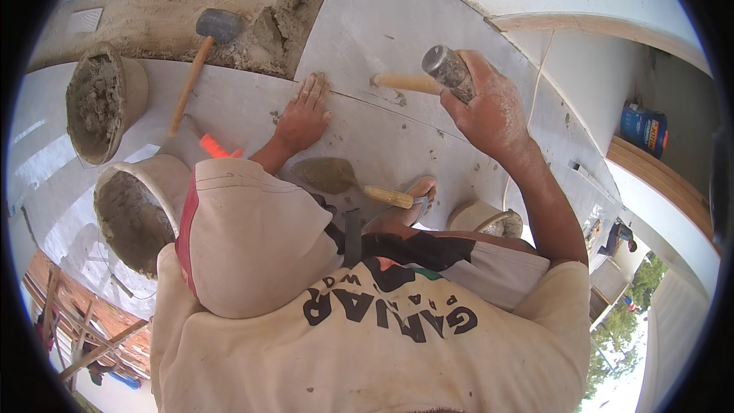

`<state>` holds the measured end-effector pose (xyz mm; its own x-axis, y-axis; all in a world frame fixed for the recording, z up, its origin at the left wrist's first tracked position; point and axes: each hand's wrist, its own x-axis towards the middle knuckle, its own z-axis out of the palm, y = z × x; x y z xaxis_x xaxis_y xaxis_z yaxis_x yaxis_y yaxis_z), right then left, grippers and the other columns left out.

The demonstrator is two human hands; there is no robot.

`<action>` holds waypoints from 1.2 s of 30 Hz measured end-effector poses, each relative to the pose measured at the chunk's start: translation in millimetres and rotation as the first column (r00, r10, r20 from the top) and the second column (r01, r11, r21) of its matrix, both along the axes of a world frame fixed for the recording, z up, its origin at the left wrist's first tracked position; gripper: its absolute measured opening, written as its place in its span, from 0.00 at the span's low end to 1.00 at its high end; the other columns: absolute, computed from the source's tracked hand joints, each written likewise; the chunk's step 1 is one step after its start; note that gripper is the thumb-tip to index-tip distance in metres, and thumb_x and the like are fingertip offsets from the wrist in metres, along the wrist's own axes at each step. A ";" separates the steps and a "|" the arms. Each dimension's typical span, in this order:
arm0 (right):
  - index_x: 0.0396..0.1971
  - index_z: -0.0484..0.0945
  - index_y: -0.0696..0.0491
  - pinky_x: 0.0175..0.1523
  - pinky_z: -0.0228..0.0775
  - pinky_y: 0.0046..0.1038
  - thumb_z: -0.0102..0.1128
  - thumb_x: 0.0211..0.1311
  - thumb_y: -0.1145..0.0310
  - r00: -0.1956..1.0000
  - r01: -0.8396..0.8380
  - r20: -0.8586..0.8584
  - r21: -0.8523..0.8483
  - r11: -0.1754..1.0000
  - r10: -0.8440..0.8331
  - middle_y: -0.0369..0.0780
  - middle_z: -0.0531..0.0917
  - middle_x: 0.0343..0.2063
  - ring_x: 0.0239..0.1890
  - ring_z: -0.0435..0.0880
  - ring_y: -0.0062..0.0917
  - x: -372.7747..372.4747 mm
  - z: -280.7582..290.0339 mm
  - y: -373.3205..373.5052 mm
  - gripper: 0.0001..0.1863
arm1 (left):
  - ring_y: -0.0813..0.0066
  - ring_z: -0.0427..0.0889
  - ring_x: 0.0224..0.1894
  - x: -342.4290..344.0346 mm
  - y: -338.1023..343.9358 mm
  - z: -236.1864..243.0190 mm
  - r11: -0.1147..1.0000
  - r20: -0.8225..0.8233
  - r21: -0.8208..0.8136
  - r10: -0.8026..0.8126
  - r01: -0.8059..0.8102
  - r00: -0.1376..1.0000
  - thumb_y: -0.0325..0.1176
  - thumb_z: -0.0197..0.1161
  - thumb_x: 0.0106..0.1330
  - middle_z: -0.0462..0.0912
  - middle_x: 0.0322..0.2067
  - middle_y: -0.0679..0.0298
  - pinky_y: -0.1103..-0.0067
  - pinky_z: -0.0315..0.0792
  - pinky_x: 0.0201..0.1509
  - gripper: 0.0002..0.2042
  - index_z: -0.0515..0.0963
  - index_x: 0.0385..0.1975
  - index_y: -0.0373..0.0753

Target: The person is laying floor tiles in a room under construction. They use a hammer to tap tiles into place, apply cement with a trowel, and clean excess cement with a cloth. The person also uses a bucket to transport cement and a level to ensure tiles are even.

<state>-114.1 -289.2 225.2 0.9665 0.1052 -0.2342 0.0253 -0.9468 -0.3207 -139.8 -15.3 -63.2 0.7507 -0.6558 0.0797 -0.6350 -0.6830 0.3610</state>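
Observation:
My left hand (301,121) lies flat on the large grey tiles (428,134), fingers outstretched, close to the edge beside the wet mortar. Raised a little to the right, my right hand (493,111) is closed around the grey cylindrical head of a hammer (405,82). Its wooden handle points left, the end at or just above the tile; contact is hard to tell. A trowel (325,175) with a wooden handle rests on the tiles between my left hand and my sandalled foot (423,190).
Two buckets of mortar (138,88) (170,176) stand on the left. A black-headed mallet (220,24) lies across the tile edge by the mortar bed (164,8). Near my foot is another bucket (474,216). A blue can (642,128) stands by the right wall.

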 end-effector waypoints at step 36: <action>0.54 0.73 0.60 0.46 0.75 0.39 0.65 0.57 0.57 0.994 0.075 -0.089 0.205 0.976 -0.058 0.49 0.83 0.35 0.38 0.84 0.40 -1.3 -0.6 4.0 0.29 | 0.48 0.67 0.66 6.3 -48.1 95.3 0.888 -0.166 -0.459 -0.047 -0.035 0.985 0.42 0.69 0.61 0.69 0.62 0.45 0.61 0.63 0.68 0.33 0.67 0.63 0.31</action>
<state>-115.4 -285.2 224.6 0.9513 0.0962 -0.2929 -0.0700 -0.8578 -0.5092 -133.5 -63.5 32.1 0.7760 -0.5807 0.2463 -0.5405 -0.4110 0.7341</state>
